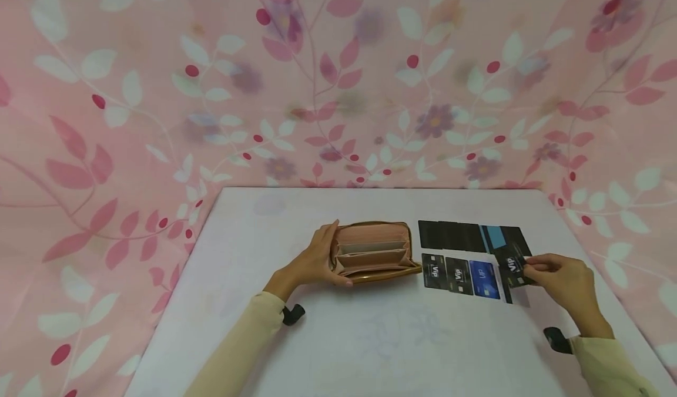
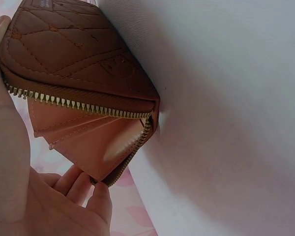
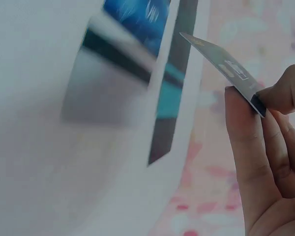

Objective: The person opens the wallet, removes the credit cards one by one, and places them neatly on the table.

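Note:
A brown zip-around wallet (image 1: 372,233) stands unzipped on the table, its inner pockets facing up and forward. My left hand (image 1: 313,260) grips its left end, thumb at the front and fingers at the back. The left wrist view shows the wallet's quilted cover (image 2: 73,49) and brass zip teeth, with fingertips on the far edge. My right hand (image 1: 568,281) pinches a black Vip card (image 1: 510,268) between thumb and fingers, above the right end of the card rows. Seen from the right wrist, this card (image 3: 228,71) is tilted and off the table.
Right of the wallet lies a front row: black Vip cards (image 1: 458,276), a blue card (image 1: 484,279) and a pale card with a dark stripe (image 3: 103,98). Behind runs a row of overlapping black cards (image 1: 455,236), one with a light-blue band. A floral cloth (image 1: 338,80) hangs behind the white table (image 1: 338,344).

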Demonstrator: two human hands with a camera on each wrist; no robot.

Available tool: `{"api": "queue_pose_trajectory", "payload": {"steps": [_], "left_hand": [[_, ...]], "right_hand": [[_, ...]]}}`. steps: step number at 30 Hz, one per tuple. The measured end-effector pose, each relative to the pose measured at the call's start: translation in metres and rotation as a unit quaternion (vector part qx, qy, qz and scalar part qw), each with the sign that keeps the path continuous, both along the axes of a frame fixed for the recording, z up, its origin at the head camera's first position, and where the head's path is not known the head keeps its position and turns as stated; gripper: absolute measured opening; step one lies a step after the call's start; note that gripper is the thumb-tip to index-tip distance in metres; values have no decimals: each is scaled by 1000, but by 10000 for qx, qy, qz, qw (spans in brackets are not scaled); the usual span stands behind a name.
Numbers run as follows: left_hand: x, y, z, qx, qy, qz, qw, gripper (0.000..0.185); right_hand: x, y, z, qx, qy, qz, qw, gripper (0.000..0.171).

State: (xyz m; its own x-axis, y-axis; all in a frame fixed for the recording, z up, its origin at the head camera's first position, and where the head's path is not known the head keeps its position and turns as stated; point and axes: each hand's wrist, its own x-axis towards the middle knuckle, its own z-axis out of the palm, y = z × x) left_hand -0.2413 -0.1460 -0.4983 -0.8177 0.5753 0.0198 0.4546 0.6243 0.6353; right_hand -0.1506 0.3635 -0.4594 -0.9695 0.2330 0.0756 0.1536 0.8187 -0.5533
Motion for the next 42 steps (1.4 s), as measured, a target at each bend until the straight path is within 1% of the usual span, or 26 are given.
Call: {"api": "queue_pose_trajectory", "payload": {"steps": [4, 7, 9, 15, 20, 24, 27, 31, 38, 42], "left_hand": [[0, -1, -1, 6, 11, -2, 10000, 142], [-1, -1, -1, -24, 20, -13, 10000, 142], [-1, -1, -2, -10, 28, -25, 10000, 142], [-1, 0, 0, 54, -78, -77, 9999, 142], [0, -1, 0, 57, -47, -45, 10000, 143], [0, -1, -1, 46, 17, -48, 10000, 143], [0, 0, -1, 21, 58, -54, 10000, 142], [0, 1, 0, -5, 72, -67, 10000, 142], [0, 1, 3, -39, 17, -67, 10000, 142], [1, 1, 3, -44, 20, -57, 10000, 142]], "right_hand": [[7, 29, -10, 201, -156, -291, 9993, 35], [14, 45, -16, 357, -222, -383, 9984, 36], [17, 53, -19, 379, -383, -500, 9973, 38], [19, 70, -27, 64, -1094, -991, 9890, 50], [16, 76, -34, -214, -1255, -1140, 9853, 53], [11, 74, -39, -555, -1702, -1385, 9741, 56], [8, 71, -42, -622, -1939, -1465, 9680, 58], [9, 68, -44, -564, -1985, -1459, 9675, 60], [6, 64, -47, -258, -1706, -1239, 9772, 54], [4, 60, -45, -162, -1654, -1179, 9790, 55]]}}
